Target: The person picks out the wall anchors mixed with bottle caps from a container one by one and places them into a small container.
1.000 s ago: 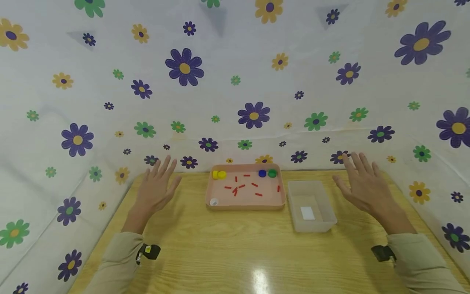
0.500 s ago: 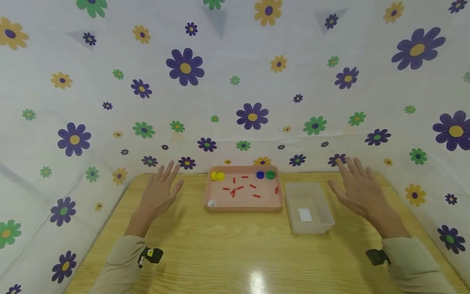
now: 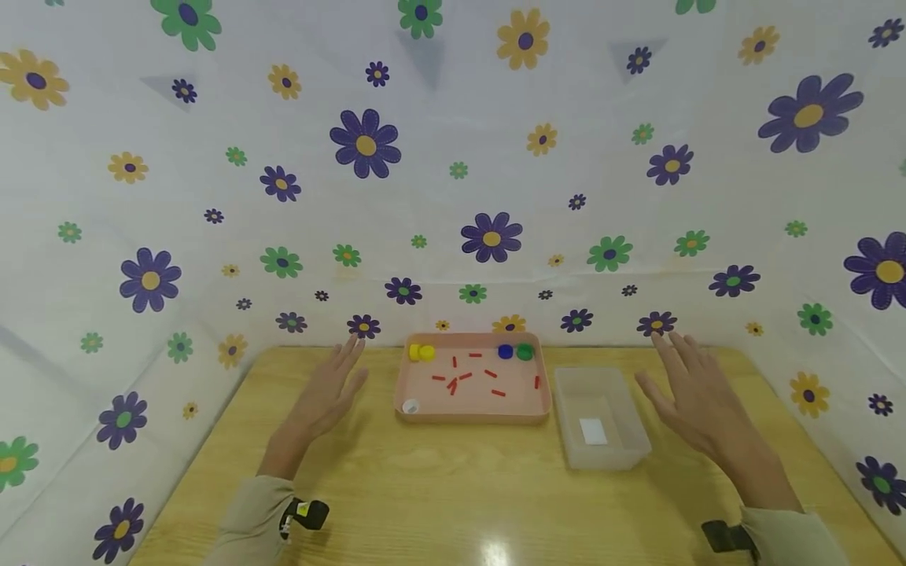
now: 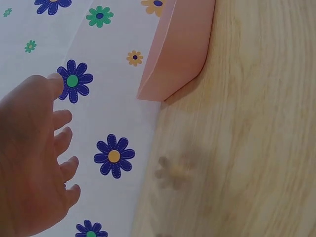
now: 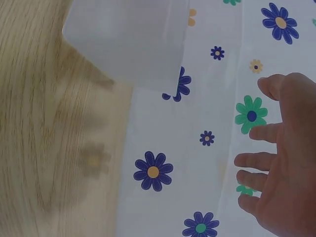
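Note:
My left hand point(image 3: 322, 401) is held above the table, left of a pink tray point(image 3: 470, 418), its fingers extended and holding nothing. To the right of a translucent plastic bin point(image 3: 605, 460), my right hand point(image 3: 701, 397) hovers with spread fingers, also holding nothing. Inside the tray lie several small red sticks point(image 3: 499, 393), two yellow round caps point(image 3: 427, 353), a blue cap point(image 3: 506, 351) and a green cap point(image 3: 524, 351). A small white round piece point(image 3: 410, 406) sits in its near left corner. The left wrist view shows the tray's corner point(image 4: 180, 54) apart from the hand.
The wooden table point(image 3: 425, 487) carries the tray and bin side by side near its far edge. A white flat rectangle point(image 3: 593, 431) shows at the bin's bottom. A white cloth with printed flowers point(image 3: 453, 204) stands behind the table and along both sides.
The head view has tilted slightly upward, so the table sits lower in it. My left hand has moved a little right, toward the tray. The tray, bin and their contents stay put.

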Available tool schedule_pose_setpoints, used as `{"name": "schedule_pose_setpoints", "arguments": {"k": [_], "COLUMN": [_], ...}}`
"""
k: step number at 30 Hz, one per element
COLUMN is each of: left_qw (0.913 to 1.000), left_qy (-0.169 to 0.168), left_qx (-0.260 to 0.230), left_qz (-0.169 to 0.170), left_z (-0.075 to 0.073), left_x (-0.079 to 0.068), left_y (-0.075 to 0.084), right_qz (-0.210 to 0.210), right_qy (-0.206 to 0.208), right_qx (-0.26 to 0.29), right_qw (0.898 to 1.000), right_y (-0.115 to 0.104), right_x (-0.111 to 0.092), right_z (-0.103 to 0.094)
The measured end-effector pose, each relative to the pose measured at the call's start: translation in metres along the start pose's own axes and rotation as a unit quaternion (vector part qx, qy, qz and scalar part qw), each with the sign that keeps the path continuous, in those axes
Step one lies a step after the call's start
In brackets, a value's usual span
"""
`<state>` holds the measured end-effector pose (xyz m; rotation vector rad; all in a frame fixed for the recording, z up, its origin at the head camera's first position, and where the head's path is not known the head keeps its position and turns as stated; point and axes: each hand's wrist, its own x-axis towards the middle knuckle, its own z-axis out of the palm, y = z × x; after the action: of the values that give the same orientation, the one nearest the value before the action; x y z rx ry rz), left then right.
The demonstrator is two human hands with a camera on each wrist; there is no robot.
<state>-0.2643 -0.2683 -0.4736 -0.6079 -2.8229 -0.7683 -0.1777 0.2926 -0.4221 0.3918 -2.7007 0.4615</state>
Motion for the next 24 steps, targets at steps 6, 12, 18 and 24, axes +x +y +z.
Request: {"name": "schedule_pose_setpoints", "arguments": {"k": [6,12,18,24], "left_qw": [0.9967,0.9921,0.9873,0.9809], "left_qy": [-0.009,-0.031,-0.039,-0.062], "left_qx": [-0.081,-0.122,-0.154,-0.184], "left_qz": [-0.001,-0.005,-0.007,-0.002], "left_z": [0.018,0.032,0.041,0.055], "left_x": [0.003,0.007,0.016,0.020], "left_y": [0.000,0.001,0.002,-0.005], "right_qz": [0.014,0.025,0.045,0.079], "right_qy": [0.024,0.039,0.050,0.031], "right_qx": [0.027,0.066,0.110,0.139], "right_qw": [0.999,0.997,0.992,0.987], "right_y": [-0.004,-0.010,-0.013,-0.014], "right_x": [-0.007,-0.013,-0.016,-0.024], "right_z": [-0.001,-0.004,-0.002,0.004]}}
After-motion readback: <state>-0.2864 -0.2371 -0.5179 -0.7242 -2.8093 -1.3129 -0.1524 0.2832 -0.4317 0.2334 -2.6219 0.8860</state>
